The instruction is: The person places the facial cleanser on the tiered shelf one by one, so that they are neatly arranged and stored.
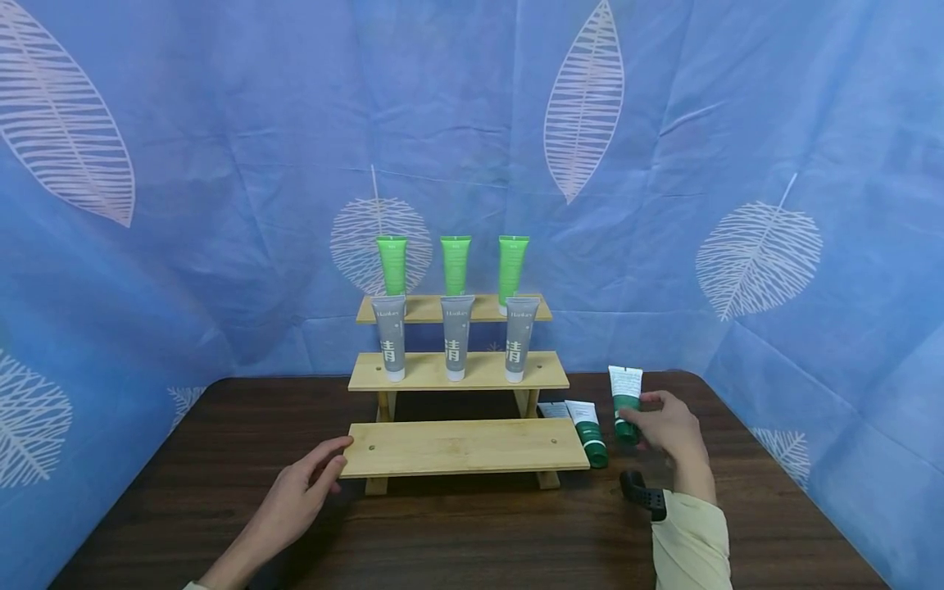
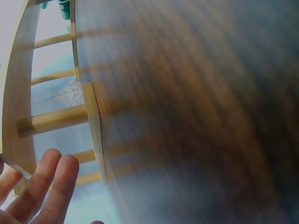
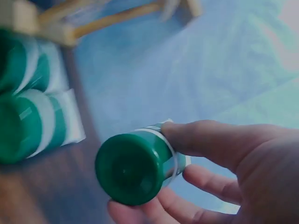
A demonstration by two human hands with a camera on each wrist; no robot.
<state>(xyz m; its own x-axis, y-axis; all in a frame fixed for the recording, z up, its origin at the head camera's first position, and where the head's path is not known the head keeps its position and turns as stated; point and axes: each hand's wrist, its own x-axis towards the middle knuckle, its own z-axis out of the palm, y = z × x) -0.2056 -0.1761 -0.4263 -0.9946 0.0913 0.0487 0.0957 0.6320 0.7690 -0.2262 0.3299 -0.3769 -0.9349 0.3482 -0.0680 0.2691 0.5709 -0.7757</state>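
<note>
One glossy plastic squeeze tube, white at the flat end and dark green toward the cap (image 1: 625,400), is resting in my right hand (image 1: 671,430), which is pinching it narrowly between thumb and fingers. I am holding it well to the right of the three-tier stand of pale wood (image 1: 457,449), its white end pointing away from me and its green cap facing back toward me. Two matching white-and-green tubes (image 1: 587,433) are lying next to each other on the dark brown wood-grained table (image 1: 457,541), just beside the stand's right end (one is partly hiding behind the other and the boards from my head view, but my right wrist view is showing both).

My left hand (image 1: 291,496) is reaching with relaxed, mostly straight fingers, and its fingertips are touching the left end of the lowest of the three boards. Three silver-grey tubes with white caps (image 1: 456,336) are standing upright in a spaced row on the middle board, and three bright green tubes (image 1: 456,266) are standing behind them on the top board. One black strap (image 1: 649,497) is circling my right wrist above one pale cream sleeve (image 1: 693,537). Behind everything, one blue cloth backdrop (image 1: 457,82) is hanging, showing several white leaf prints.
</note>
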